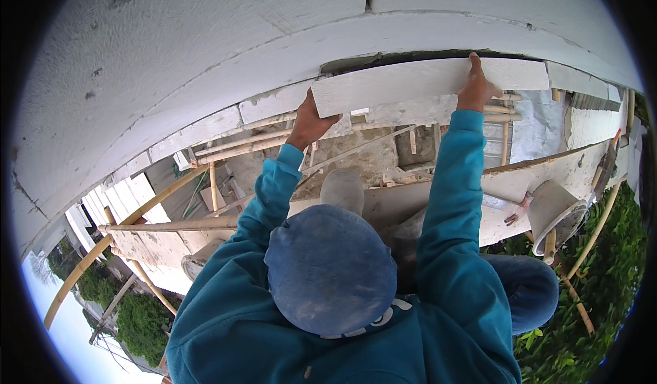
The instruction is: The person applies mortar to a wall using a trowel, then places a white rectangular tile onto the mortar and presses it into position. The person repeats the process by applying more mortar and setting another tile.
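Note:
A long, pale aerated concrete block (424, 82) sits at a slight tilt along the wall (274, 56), partly out from the row. My left hand (315, 123) grips its left end, fingers at the end face and thumb along the lower edge. Toward the other end, my right hand (478, 86) clasps it with fingertips over the far edge. Behind the block runs a dark gap with grey mortar (369, 61) showing. Both arms are stretched forward in teal sleeves. The palm sides of both hands are hidden.
Bamboo poles (256, 148) and scaffold planks (534, 179) cross below. A mortar-stained bucket (558, 209) lies tipped at the right. A blue cap (332, 271) covers the lower middle. Green foliage (588, 274) shows beyond the scaffold.

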A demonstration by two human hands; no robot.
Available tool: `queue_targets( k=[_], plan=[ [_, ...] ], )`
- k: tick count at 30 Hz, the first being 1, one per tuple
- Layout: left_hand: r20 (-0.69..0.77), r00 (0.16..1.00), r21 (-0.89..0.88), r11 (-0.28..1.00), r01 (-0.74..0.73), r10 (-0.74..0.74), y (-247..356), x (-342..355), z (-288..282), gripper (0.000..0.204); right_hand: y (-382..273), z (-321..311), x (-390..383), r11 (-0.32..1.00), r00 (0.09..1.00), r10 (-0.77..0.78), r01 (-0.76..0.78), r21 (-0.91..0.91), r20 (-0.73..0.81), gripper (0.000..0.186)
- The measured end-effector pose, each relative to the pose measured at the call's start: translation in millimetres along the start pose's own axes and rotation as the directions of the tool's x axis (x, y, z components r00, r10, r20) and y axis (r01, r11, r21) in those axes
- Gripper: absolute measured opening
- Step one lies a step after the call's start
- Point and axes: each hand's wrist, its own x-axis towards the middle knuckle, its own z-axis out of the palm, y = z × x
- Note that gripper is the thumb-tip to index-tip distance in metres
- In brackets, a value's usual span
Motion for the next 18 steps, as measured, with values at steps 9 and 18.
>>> queue_targets(
  k=[9, 18],
  plan=[
    [0.408, 0.790, -0.797, 0.244, 0.553, -0.457, 17.3, 12.8, -27.3, 0.057, -5.2, -5.7, 7.6, 0.976, 0.995, 0.100, -0.102, -0.195, -0.022, 0.138],
    [0.199, 0.917, -0.750, 0.548, 0.371, -0.347, 6.5, 23.7, 5.9, 0.061, -41.7, -16.3, -24.1, 0.974, 0.986, 0.168, -0.168, -0.155, -0.013, 0.104]
  ],
)
